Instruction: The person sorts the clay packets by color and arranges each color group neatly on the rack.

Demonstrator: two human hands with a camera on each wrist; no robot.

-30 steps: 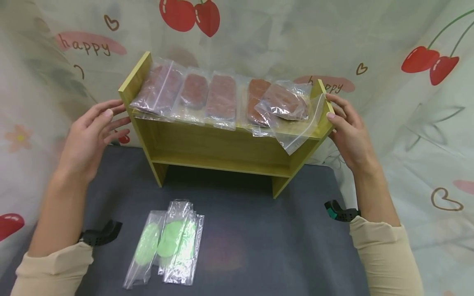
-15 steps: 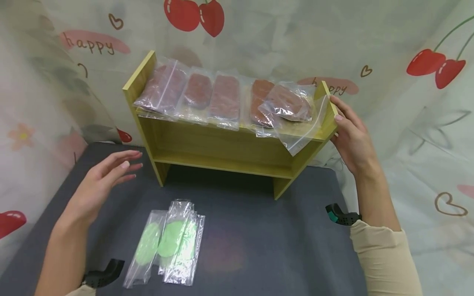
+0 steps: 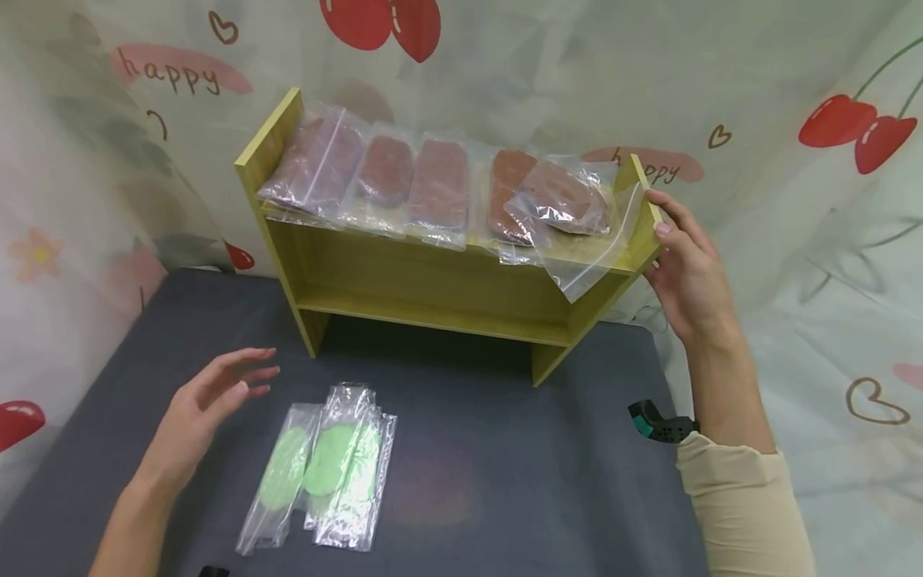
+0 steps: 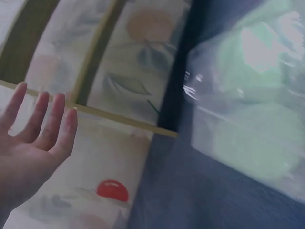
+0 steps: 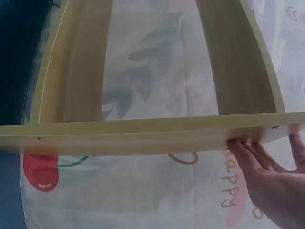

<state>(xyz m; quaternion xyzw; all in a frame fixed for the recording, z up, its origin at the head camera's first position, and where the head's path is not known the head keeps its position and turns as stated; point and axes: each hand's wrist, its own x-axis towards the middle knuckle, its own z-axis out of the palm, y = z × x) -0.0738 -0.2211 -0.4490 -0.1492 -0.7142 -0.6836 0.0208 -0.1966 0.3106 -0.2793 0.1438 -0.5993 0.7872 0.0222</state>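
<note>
A small two-tier wooden shelf (image 3: 433, 316) stands at the back of the table. On its top board lie several clear plastic bags holding flat reddish-brown pieces, among them a zip bag (image 3: 317, 164) at the left end and another zip bag (image 3: 566, 200) at the right, its corner hanging over the front edge. My right hand (image 3: 688, 268) touches the outside of the shelf's right panel (image 5: 143, 138) with its fingertips, fingers fairly straight. Holding nothing, my left hand (image 3: 198, 409) hovers over the table's left part, beside clear packets (image 3: 346, 465) with light green round pieces inside.
Dark grey cloth covers the table (image 3: 505, 465). Behind and at both sides hangs a pale curtain (image 3: 519, 80) printed with cherries, hearts and the word "happy". The shelf's lower board (image 3: 433, 320) runs between its side panels.
My left hand has left the shelf's left panel and come down and towards me, near the green packets. My right hand stays at the right panel; the shelf has not moved.
</note>
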